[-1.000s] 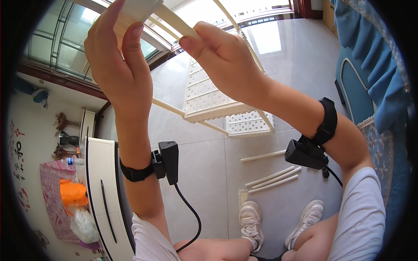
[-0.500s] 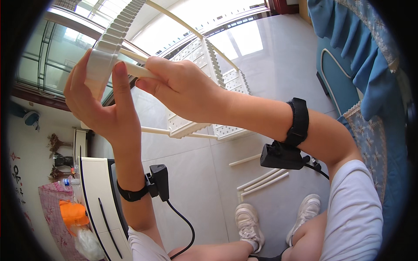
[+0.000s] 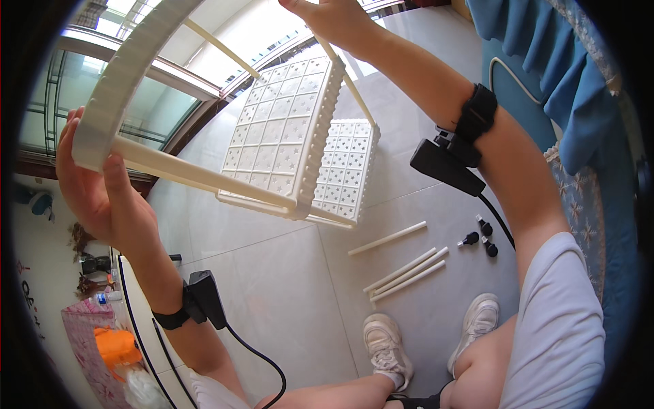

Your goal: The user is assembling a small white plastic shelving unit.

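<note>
Left hand: curled round one corner of the rack's nearest tier, thumb against the corner, fingers along the outer side. Right hand: raised beside the rack, fingers cut off at the upper edge; grip cannot be told. White plastic tiered rack: held tilted ahead of the person, star-perforated shelves joined by cream posts. On grey tile floor, beyond: four loose white tubes, three grouped, one apart; three black caster-like fittings, just right.

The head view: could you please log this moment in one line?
left hand: gripping white rack at upper corner; right hand: partly cut off, contact unclear; floor: four rods, three black parts
</note>
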Tool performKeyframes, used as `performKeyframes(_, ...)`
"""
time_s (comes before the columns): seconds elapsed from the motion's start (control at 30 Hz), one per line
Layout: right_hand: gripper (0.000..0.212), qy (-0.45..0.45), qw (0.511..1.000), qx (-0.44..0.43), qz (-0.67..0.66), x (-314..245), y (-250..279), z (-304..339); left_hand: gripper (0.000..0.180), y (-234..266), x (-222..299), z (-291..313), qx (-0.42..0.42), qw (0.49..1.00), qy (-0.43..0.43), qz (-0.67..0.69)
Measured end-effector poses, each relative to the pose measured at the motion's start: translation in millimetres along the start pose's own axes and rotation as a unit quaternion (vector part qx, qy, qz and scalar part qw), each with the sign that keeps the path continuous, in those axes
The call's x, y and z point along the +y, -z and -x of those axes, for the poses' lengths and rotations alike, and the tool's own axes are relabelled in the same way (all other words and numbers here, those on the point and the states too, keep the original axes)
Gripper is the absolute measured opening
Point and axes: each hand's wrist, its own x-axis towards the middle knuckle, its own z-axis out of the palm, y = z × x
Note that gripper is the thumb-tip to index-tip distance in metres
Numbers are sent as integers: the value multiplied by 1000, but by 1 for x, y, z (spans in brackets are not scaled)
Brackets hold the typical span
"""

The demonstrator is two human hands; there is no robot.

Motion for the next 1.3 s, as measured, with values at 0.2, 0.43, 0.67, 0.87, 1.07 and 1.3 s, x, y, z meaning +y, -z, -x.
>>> performKeyframes(0.2, 72, -47, 988, -58, -136, -12, 18, -20, 44, 13, 6, 6, -45, 997, -66, 9)
performKeyframes(0.43, 62, -278, 950, 14, -139, -101, 10, -18, 12, 19, -16, 34, 37, 997, 27, 62)
performKeyframes(0.67, 48, -283, 938, -108, -168, -88, 9, -18, 16, 11, -35, 53, 142, 986, 16, 86)
performKeyframes(0.87, 47, -241, 944, -167, -149, -86, 10, -22, 19, 13, -40, 48, 144, 988, -3, 59)
performKeyframes(1.07, 45, -270, 941, -126, -161, -70, 18, -31, 17, -18, -32, 44, 196, 976, 26, 88)
performKeyframes(1.3, 43, -353, 871, -234, -248, -102, 34, -18, 39, 5, -4, 53, 302, 882, 270, 240)
